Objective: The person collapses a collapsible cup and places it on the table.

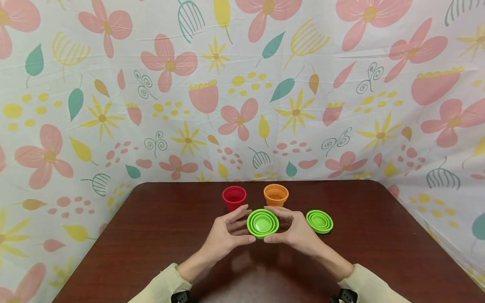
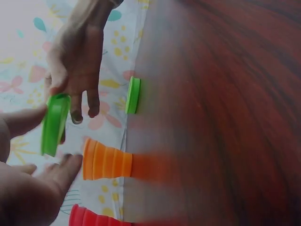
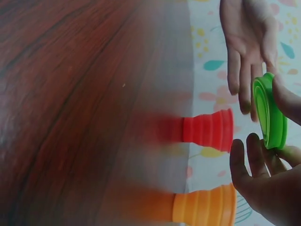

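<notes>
A person's left hand (image 1: 228, 233) and right hand (image 1: 297, 231) hold one green cup (image 1: 262, 224) between them, raised off the table (image 1: 170, 235). Each hand pinches it from its own side, thumb at the lower edge and fingertips at the upper; some of the other fingers stand out loosely, off the cup. The cup is flattened into a shallow disc, tilted so its nested rings face the head camera; both wrist views show it thin and nearly edge-on.

Beyond the hands, a red cup (image 1: 234, 196) and an orange cup (image 1: 275, 193) stand upright on the table, pulled out to full height with ribbed walls, near each other but apart. In the head view the fingers come in front of their lower parts. A second green cup (image 1: 319, 221), also flattened, lies on the table just beyond the right hand, to the right of the orange cup.

Pale sleeves (image 1: 164, 284) cover the forearms, and a flower-printed cloth (image 1: 242, 84) hangs behind the table.
</notes>
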`<action>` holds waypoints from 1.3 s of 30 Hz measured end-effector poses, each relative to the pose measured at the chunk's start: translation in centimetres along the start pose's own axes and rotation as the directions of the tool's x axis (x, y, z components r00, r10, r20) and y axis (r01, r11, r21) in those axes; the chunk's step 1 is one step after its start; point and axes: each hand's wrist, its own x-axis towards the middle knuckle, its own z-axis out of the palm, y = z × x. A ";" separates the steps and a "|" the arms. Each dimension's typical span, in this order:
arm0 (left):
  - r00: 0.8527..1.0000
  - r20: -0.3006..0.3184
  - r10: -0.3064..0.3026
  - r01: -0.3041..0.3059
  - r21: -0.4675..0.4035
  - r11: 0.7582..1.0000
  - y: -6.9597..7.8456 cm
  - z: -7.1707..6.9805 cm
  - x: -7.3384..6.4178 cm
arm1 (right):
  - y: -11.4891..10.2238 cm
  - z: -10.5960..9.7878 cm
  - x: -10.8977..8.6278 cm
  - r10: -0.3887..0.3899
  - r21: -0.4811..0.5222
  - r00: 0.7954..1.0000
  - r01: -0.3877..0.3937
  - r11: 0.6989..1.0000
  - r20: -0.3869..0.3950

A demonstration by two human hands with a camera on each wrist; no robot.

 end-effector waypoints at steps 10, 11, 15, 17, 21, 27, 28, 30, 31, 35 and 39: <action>0.990 -0.118 -0.079 0.102 0.208 0.973 -0.7 0.0 0.0 | 1.2 0.1 1.1 0.066 -0.006 0.997 -0.066 0.998 0.049; 0.989 -0.124 -0.082 0.108 0.223 0.969 -0.7 0.0 0.0 | 1.2 0.1 1.3 0.070 -0.003 0.996 -0.070 0.998 0.054; 0.986 -0.134 -0.103 0.137 0.270 0.953 -1.0 -0.1 0.3 | 1.6 0.2 1.8 0.081 -0.006 0.994 -0.081 0.997 0.078; 0.985 -0.130 -0.112 0.146 0.284 0.948 -1.1 -0.2 0.4 | 1.8 0.3 2.0 0.103 -0.016 0.992 -0.102 0.995 0.080; 0.984 -0.134 -0.114 0.151 0.306 0.940 -1.2 -0.4 0.5 | 2.1 0.3 2.4 0.152 -0.024 0.984 -0.150 0.988 0.089; 0.985 -0.132 -0.107 0.145 0.324 0.935 -1.4 -0.8 0.8 | 2.9 0.2 2.9 0.198 -0.009 0.973 -0.198 0.980 0.118; 0.985 -0.129 -0.111 0.148 0.327 0.933 -1.5 -0.9 0.9 | 3.1 0.3 3.0 0.204 -0.008 0.971 -0.204 0.979 0.123; 0.985 -0.125 -0.121 0.157 0.336 0.929 -1.5 -1.1 1.0 | 3.3 0.3 3.1 0.215 -0.010 0.968 -0.215 0.976 0.132; 0.984 -0.123 -0.127 0.162 0.341 0.926 -1.5 -1.1 1.0 | 3.4 0.3 3.1 0.217 -0.012 0.966 -0.218 0.976 0.138; 0.983 -0.111 -0.148 0.179 0.360 0.916 -1.6 -1.3 1.1 | 3.6 0.4 3.3 0.233 -0.059 0.961 -0.227 0.972 0.146; 0.982 -0.109 -0.154 0.185 0.378 0.907 -1.7 -1.4 1.2 | 3.9 0.4 3.5 0.242 -0.125 0.960 -0.226 0.966 0.140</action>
